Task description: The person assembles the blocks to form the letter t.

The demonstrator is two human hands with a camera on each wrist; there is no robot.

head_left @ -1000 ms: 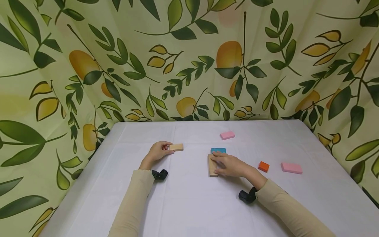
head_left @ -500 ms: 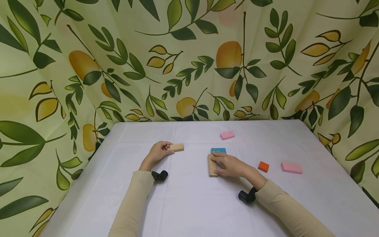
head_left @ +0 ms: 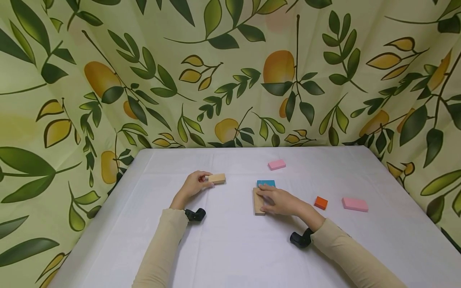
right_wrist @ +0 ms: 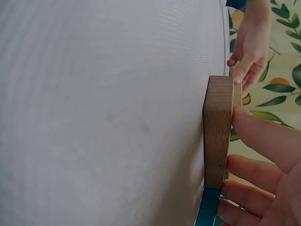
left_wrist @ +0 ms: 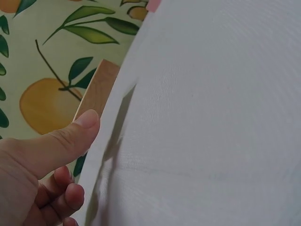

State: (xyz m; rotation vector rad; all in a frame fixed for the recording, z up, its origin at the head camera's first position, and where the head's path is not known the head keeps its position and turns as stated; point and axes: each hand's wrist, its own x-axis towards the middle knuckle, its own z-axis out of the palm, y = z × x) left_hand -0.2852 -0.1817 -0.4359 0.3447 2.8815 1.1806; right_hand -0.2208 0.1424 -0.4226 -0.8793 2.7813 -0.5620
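My left hand (head_left: 192,187) pinches a small plain wooden block (head_left: 217,179) by its left end, between thumb and fingers. In the left wrist view, this block (left_wrist: 98,89) shows beyond the thumb, with a shadow beside it on the cloth. To the right, my right hand (head_left: 279,199) holds a longer plain wooden block (head_left: 258,202) that lies flat on the table, thumb at its right edge and fingertips at its far end. A blue block (head_left: 265,183) sits against that far end, partly covered by the fingers, as the right wrist view also shows its blue side (right_wrist: 207,207).
The table (head_left: 230,248) is covered in white cloth, with a leaf-and-fruit patterned curtain (head_left: 230,80) behind. One pink block (head_left: 276,164) lies near the back; an orange block (head_left: 321,203) and another pink block (head_left: 355,204) are right of my right hand.
My left hand has shifted slightly to the right with the small wooden block. The right hand and the blocks by it have stayed in place.
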